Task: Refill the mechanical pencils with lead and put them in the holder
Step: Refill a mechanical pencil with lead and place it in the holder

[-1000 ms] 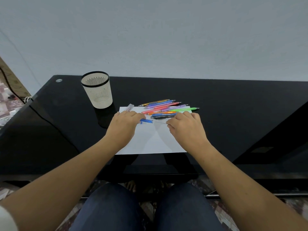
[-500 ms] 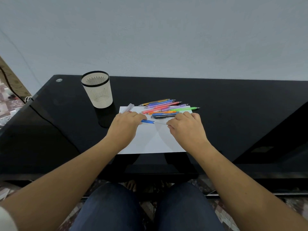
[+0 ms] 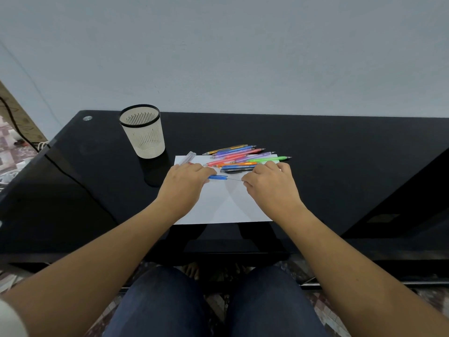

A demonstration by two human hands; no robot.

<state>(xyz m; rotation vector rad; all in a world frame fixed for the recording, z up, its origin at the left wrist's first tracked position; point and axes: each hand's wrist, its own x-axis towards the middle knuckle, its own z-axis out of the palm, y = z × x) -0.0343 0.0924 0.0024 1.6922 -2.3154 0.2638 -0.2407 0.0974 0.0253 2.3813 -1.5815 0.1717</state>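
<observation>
My left hand (image 3: 183,182) grips a blue mechanical pencil (image 3: 218,177) over a white sheet of paper (image 3: 226,203). Its open end points right. My right hand (image 3: 269,183) pinches a thin lead (image 3: 235,179) whose tip meets the pencil's end. Several coloured mechanical pencils (image 3: 243,156) lie in a loose pile at the sheet's far edge. A clear lead case (image 3: 188,157) rests at the sheet's far left corner. The cream mesh holder (image 3: 143,131) stands upright to the far left of the sheet, with nothing visible inside.
The black glass desk (image 3: 340,166) runs to a grey wall behind. A cable (image 3: 60,169) crosses its left side. My knees show below the near edge.
Both hands stay almost still. The lead between them looks slightly shorter as it slides into the blue pencil.
</observation>
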